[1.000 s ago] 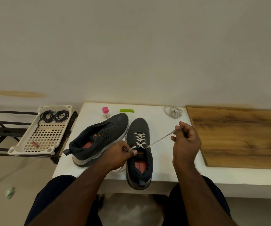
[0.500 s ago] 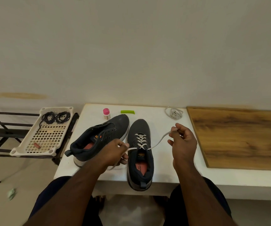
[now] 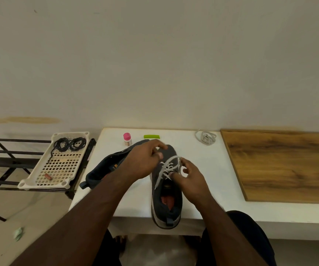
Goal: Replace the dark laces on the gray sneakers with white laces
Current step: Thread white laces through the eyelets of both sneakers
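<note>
Soft, even indoor light, a little dim and warm.

The wall (image 3: 154, 64) is flat and free of glare; the white counter (image 3: 202, 150) is the brightest surface but not blown out. Shadows are faint and diffuse, darkest beneath the counter's front edge. The left hand (image 3: 145, 162) and right hand (image 3: 190, 178) are slightly motion-blurred. Wide-angle distortion bends the rack (image 3: 5, 162) and the board (image 3: 289, 166) near the edges.
</note>
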A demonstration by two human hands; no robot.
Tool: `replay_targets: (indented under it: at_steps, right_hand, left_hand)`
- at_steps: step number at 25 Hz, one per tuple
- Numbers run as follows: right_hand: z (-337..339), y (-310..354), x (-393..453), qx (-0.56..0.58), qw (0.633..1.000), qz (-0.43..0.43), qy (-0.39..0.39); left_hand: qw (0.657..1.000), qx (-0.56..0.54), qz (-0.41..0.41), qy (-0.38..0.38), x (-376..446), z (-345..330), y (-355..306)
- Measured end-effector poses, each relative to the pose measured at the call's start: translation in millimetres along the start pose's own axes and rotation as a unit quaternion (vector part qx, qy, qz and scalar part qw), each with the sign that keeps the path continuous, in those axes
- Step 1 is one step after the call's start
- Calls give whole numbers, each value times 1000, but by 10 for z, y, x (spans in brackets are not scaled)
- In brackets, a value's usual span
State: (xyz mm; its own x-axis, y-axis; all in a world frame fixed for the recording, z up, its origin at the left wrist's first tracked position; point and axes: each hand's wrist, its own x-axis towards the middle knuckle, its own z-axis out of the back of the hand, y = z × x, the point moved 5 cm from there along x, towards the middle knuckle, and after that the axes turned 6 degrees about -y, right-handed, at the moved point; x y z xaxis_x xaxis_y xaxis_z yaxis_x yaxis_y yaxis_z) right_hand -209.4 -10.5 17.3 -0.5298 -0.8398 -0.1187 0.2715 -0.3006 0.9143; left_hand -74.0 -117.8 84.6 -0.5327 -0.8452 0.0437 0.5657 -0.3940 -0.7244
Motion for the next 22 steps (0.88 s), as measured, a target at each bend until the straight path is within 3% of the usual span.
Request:
replay_targets:
  at_steps: [4,8,13,16,22]
  right_hand:
    - [-172,-114,-4,-117,993,-3,11]
    - [-292,-202,-23,-219,974,-24,45]
    - [-322,-306,26,-271,960,-24,67]
    - [-311,-351,13,-282,957,-21,63]
    - [-517,-174,-28,-245,969,-2,7]
  left_hand:
    - [988,102,76,-86,-4,210,749]
    - [962,185,159,-125,-95,451,1314]
    - [950,147,272,-41,-141,501,1656]
    - [950,161,267,-14,-222,552,1736]
    - [968,160,183,-61,-269,1115,1348]
